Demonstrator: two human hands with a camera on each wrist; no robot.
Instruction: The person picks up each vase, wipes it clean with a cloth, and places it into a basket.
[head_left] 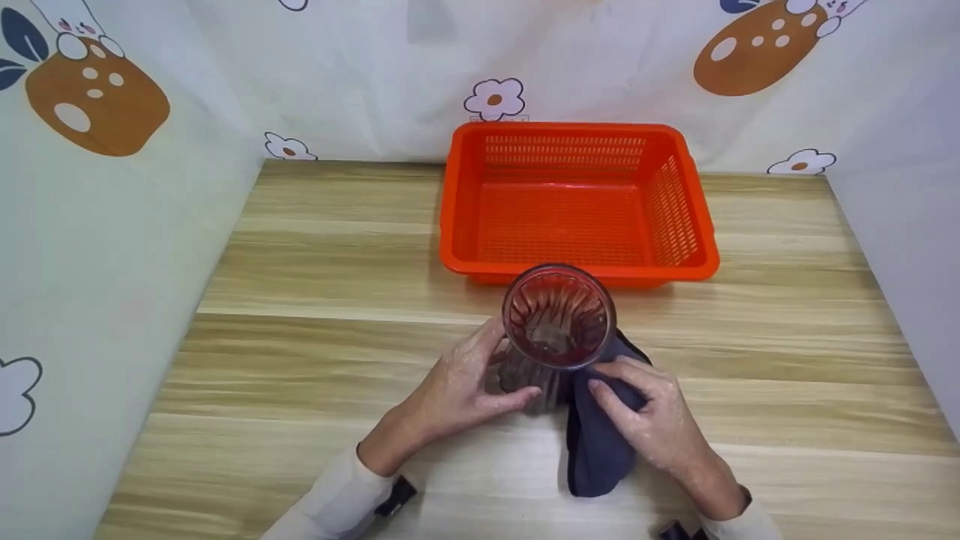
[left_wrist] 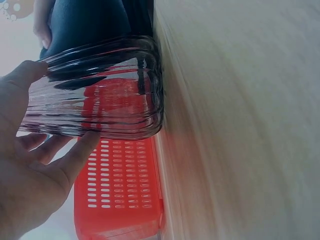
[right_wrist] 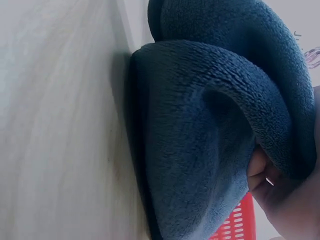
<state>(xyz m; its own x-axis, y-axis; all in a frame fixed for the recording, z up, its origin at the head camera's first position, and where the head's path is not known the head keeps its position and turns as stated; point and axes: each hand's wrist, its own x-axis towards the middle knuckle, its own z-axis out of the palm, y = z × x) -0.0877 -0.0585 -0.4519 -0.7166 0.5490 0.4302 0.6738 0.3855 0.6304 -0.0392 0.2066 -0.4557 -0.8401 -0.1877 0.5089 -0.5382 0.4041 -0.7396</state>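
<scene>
Because the ribbed glass tumbler (head_left: 557,322) before the orange basket (head_left: 577,202) looks heavy, smooth and breakable, we cup its side with our left hand (head_left: 461,386) while our right hand (head_left: 649,412) pinches the soft blue cloth (head_left: 596,450).

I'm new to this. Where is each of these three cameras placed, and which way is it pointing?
Head: worn on the head, looking forward and down at the wooden table; shows both hands and sleeves, the left hand on the ribbed glass, the right hand on the dark blue cloth.
Left wrist: looks along the palm at the glass; shows fingers and thumb.
Right wrist: close on the cloth; shows only fingertips in its folds.
Shared: all three show the orange basket.
</scene>
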